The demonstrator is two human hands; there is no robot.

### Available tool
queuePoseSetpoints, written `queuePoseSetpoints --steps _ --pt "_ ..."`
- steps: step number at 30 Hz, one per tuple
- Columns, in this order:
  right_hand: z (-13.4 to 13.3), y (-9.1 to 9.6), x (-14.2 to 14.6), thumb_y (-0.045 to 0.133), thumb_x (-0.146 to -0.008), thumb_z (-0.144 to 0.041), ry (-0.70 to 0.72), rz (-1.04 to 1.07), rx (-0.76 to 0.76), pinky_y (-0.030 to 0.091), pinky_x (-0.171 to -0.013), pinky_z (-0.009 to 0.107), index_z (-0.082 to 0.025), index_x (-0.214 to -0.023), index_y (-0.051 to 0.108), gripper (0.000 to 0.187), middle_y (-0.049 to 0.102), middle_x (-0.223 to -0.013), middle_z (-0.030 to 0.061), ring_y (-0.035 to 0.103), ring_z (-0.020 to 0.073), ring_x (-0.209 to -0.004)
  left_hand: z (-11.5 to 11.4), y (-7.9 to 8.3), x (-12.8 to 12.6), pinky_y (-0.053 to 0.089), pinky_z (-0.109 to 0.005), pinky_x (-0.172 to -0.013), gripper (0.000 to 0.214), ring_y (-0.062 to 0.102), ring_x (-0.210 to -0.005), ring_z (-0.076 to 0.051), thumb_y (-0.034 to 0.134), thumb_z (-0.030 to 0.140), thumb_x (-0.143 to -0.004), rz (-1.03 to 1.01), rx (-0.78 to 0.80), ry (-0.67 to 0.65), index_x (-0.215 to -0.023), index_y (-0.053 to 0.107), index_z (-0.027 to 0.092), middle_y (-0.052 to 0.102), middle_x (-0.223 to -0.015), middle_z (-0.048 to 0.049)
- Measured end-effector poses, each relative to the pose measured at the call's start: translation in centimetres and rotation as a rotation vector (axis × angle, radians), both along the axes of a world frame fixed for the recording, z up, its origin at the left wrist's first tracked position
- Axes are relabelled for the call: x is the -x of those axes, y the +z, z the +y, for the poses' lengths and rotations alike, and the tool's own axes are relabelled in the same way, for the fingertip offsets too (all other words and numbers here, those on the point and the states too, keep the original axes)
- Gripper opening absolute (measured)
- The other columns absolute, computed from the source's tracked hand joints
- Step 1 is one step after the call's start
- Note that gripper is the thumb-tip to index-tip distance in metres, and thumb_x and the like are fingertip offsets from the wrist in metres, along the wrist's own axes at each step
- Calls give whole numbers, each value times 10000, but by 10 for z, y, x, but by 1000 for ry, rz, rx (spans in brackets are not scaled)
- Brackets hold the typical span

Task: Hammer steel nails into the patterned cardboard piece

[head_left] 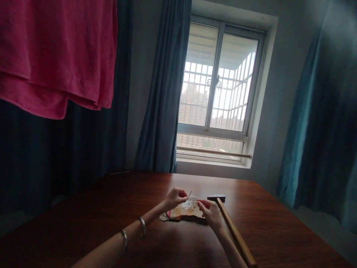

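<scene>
On the table lies a light wooden board (181, 213) with a dark irregular front edge and many small dark dots on its top. A row of several thin nails (193, 201) stands upright toward its back. My left hand (176, 197) is over the board's left part, thumb and fingers pinching a thin dark nail (190, 194) that tilts up to the right. My right hand (209, 212) is closed in a pinch at the right end of the row; whatever is between those fingertips is too small to make out. Beside it rests a hammer (237, 234) with a long wooden handle and dark head.
The brown wooden table (134, 208) runs back toward a barred window (214, 82). Blue curtains (164, 93) hang beside the window, and a pink towel (61, 56) hangs at upper left. The hammer's handle reaches close along my right forearm.
</scene>
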State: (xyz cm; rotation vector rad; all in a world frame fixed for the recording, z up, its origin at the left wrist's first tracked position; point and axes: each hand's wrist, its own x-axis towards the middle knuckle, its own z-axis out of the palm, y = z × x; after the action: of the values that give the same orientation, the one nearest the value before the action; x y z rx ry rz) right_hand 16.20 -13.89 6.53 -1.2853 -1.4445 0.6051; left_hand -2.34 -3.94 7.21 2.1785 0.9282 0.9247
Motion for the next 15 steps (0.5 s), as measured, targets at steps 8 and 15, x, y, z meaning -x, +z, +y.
queuePoseSetpoints --steps 8,15 --pt "26 -9 7 555 -674 -600 4 86 -56 463 -466 247 -127 -816 715 519 699 -708 91 628 217 -659 -16 -5 -32 386 -217 -547 294 552 -623 -147 560 379 -708 -16 -36 -27 -743 702 124 668 -672 -49" --pt "54 -19 -24 548 -689 -543 -96 -10 -39 492 -632 306 -122 -788 709 462 709 -735 98 641 233 -708 5 -7 -35 412 -248 -601 401 561 -649 -166 474 480 -759 -210 -55 169 -759 669 129 648 -692 -60"
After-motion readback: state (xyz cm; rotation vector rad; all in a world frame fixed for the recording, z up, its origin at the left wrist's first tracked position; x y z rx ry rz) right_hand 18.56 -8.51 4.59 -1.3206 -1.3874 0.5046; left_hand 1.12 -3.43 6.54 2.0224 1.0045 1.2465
